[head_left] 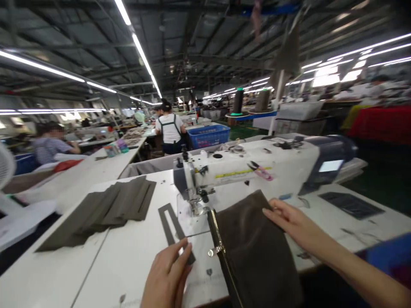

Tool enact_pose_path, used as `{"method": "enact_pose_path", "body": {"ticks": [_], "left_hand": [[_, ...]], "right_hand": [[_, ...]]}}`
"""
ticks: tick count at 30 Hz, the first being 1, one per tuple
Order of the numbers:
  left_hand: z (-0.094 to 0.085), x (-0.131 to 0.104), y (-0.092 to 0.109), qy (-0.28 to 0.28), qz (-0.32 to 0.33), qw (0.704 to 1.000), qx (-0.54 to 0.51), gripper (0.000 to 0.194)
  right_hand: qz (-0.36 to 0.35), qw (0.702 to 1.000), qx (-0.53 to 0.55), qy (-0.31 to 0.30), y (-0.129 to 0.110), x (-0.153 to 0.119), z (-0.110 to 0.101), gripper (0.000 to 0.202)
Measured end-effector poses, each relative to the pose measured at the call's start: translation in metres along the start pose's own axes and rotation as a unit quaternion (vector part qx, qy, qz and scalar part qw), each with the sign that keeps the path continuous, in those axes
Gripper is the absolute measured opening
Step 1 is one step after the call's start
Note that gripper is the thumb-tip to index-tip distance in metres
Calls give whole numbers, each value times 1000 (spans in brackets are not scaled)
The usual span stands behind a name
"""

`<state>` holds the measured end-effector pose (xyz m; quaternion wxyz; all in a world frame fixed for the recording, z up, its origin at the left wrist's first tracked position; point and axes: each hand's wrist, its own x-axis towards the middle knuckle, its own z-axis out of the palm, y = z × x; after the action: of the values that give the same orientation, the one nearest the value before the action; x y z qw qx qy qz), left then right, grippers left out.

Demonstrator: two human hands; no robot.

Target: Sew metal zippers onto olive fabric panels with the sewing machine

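Observation:
A dark brown fabric piece (257,244) with a gold-toothed zipper (221,241) along its left edge lies in front of the white sewing machine (237,167). Its metal zipper pull (215,251) hangs to the left. My right hand (290,222) pinches the fabric's upper right edge between thumb and fingers. To the left, a dark slotted strip (167,220) lies flat on the white table. My left hand (168,271) is over its near end, fingers stretched, fingertips at the strip; whether they press on it is unclear. The zipper's upper end is beside the presser foot (196,208).
Overlapping dark fabric pieces (118,205) lie on the left of the table (96,273). Pink-handled thread snips (261,171) rest against the machine. A dark flat panel (351,204) lies at right. Behind are a blue crate (208,136), thread cones (238,102) and several people.

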<state>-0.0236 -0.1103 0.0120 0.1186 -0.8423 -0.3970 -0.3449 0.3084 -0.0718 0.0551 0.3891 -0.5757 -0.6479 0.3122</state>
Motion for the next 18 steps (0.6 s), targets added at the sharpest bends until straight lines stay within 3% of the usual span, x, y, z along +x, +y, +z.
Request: {"method": "enact_pose_path", "body": {"ticks": [3, 6, 9, 13, 18], "left_hand": [[-12, 8, 3, -22, -24, 999, -20, 28], [-17, 23, 0, -68, 6, 997, -45, 26], [-9, 46, -4, -151, 99, 983, -44, 19], [15, 72, -3, -260, 254, 931, -16, 9], [33, 76, 1, -248, 365, 897, 1, 25]], "right_hand": [[-60, 993, -104, -15, 26, 23, 58, 32], [-69, 991, -108, -23, 37, 33, 83, 28], [-81, 989, -118, -29, 38, 36, 83, 28], [-60, 992, -102, -49, 36, 38, 81, 28], [15, 996, -16, -90, 32, 43, 78, 36]]}}
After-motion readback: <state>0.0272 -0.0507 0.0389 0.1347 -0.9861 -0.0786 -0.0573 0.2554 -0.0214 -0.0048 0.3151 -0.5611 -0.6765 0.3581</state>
